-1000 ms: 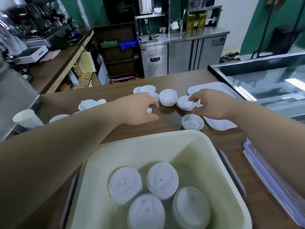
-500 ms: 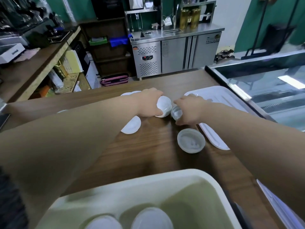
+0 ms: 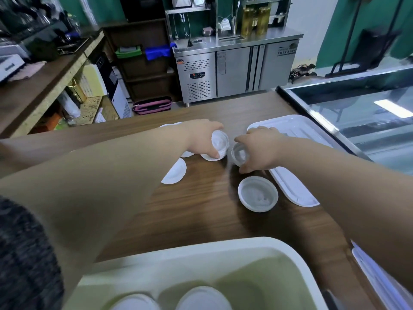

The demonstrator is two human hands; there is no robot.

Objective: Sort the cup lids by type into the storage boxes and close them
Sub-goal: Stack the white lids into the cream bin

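Left hand (image 3: 199,139) grips a white lid (image 3: 220,140); right hand (image 3: 260,148) grips a clear lid (image 3: 240,154) (both above the worktop (image 3: 201,209)).

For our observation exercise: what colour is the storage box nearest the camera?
The storage box is pale cream with a greenish tint; head view.

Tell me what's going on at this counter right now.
A person is sorting cup lids on a wooden counter. The left hand holds a white lid, and the right hand has a second lid in its grip beside it. A loose lid lies upturned nearer the person, and a flat lid lies by the left arm. The open box holds stacked lids.
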